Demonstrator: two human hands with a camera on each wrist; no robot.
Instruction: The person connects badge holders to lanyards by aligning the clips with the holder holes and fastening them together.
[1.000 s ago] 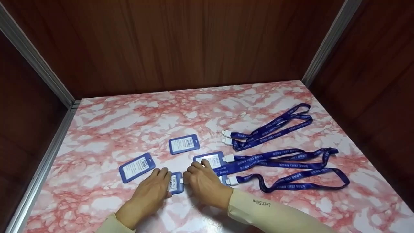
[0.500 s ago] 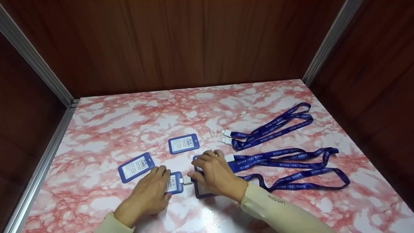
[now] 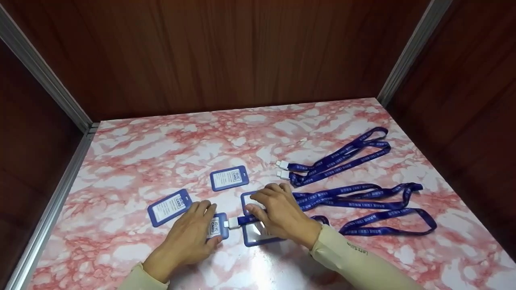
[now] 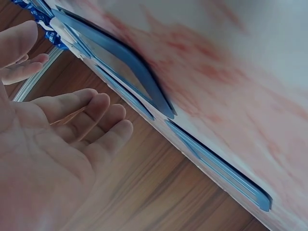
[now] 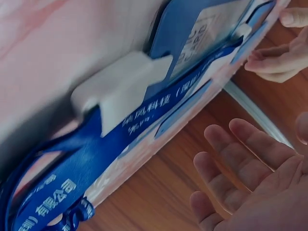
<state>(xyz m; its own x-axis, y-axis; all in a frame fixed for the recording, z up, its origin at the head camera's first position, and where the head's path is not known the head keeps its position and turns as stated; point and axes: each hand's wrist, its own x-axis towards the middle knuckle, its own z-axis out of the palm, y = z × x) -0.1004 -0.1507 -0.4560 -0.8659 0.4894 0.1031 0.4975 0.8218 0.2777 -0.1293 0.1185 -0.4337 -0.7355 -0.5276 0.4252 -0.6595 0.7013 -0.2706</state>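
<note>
My left hand (image 3: 187, 237) hovers over a blue badge holder (image 3: 218, 227), covering its left part; its fingers are loosely bent and hold nothing in the left wrist view. A white clip (image 3: 233, 223) is at this holder's slotted end, with a blue lanyard strap (image 3: 246, 220) running right from it. My right hand (image 3: 282, 211) is above two more badge holders, the far one (image 3: 246, 201) and the near one (image 3: 258, 243), partly hiding both. In the right wrist view, its relaxed fingers (image 5: 255, 163) are apart from the lanyard (image 5: 159, 106) and a white clip (image 5: 120, 91).
Two loose badge holders lie to the left (image 3: 171, 207) and farther back (image 3: 229, 178). Behind on the right is a separate lanyard pair (image 3: 338, 159). More lanyard loops (image 3: 387, 221) stretch rightward. Wooden panels (image 3: 242, 56) enclose the marbled table (image 3: 161, 149).
My right hand has moved right, away from the clip beside the left badge holder, uncovering the clip and its strap. My left hand has stayed almost in place.
</note>
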